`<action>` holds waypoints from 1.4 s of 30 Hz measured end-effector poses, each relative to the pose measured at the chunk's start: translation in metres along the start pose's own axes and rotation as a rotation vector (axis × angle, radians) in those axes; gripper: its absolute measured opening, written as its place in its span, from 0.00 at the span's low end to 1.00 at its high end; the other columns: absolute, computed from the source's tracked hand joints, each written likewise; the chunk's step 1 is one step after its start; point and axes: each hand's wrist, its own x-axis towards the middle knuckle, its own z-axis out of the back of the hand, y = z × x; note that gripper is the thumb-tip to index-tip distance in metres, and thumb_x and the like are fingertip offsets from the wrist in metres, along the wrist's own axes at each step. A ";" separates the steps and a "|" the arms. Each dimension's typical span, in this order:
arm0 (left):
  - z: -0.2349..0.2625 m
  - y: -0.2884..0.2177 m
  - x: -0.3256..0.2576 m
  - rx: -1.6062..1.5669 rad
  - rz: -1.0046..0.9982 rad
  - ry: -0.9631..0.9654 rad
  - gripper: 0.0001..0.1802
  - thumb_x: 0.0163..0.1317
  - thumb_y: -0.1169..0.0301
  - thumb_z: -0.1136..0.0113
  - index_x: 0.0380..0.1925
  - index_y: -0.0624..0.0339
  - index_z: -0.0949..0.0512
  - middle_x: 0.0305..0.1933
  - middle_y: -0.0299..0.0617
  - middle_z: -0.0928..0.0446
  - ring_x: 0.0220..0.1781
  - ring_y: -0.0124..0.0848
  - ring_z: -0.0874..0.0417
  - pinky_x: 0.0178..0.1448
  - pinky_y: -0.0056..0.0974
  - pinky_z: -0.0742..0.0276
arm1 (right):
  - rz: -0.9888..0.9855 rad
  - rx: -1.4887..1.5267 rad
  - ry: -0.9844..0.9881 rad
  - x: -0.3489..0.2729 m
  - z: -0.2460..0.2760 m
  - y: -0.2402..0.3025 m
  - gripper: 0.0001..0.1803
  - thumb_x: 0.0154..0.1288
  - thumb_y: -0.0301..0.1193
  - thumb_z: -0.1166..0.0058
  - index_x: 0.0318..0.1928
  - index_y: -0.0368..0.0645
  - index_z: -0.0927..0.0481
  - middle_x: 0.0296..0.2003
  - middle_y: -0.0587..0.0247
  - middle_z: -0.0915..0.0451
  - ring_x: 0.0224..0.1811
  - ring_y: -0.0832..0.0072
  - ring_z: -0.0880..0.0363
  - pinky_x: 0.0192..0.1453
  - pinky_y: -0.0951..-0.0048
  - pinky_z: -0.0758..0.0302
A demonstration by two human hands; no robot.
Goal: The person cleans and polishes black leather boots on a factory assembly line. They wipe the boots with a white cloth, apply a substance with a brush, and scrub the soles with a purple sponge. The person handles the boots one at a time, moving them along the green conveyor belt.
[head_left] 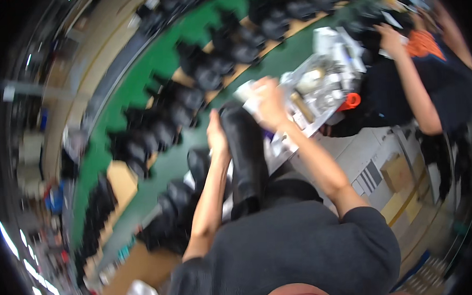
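Note:
A black boot (245, 152) stands lengthwise in front of my body, its lower end near my lap. Along its left side my left hand (218, 136) grips it near the far end, the thumb pointing up and the other fingers mostly hidden by the boot. Just right of the boot's far end, my right hand (270, 103) is closed and smeared by motion. A crumpled white cloth or paper (245, 93) sticks out of its left side; which of the two I cannot make out.
A green conveyor belt (166, 146) carries rows of black boots (192, 69) on tan boards. Right of my hand is a white tray (315, 124) of bottles and small items, with an orange tape roll (352, 101). A co-worker (409, 85) works at the far right.

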 end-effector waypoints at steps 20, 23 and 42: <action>0.255 -0.003 -0.021 0.684 0.033 -0.435 0.20 0.60 0.72 0.50 0.53 0.66 0.27 0.41 0.47 0.20 0.34 0.30 0.21 0.39 0.33 0.24 | -0.067 -0.144 0.945 -0.131 -0.099 -0.050 0.41 0.67 0.56 0.55 0.65 0.32 0.38 0.58 0.39 0.30 0.62 0.54 0.31 0.64 0.61 0.35; 0.277 0.060 -0.039 0.864 0.253 -0.293 0.24 0.54 0.80 0.54 0.53 0.67 0.25 0.37 0.47 0.18 0.32 0.30 0.21 0.35 0.33 0.24 | -0.331 0.055 0.924 -0.160 -0.125 -0.104 0.50 0.63 0.64 0.56 0.66 0.28 0.41 0.55 0.47 0.27 0.54 0.64 0.26 0.57 0.64 0.31; 0.195 0.060 -0.096 -0.893 -0.069 0.043 0.34 0.68 0.49 0.54 0.62 0.68 0.36 0.60 0.62 0.30 0.57 0.54 0.24 0.63 0.62 0.30 | -1.102 0.903 0.865 -0.104 -0.109 -0.010 0.28 0.69 0.50 0.51 0.58 0.42 0.27 0.51 0.61 0.21 0.53 0.70 0.22 0.57 0.65 0.25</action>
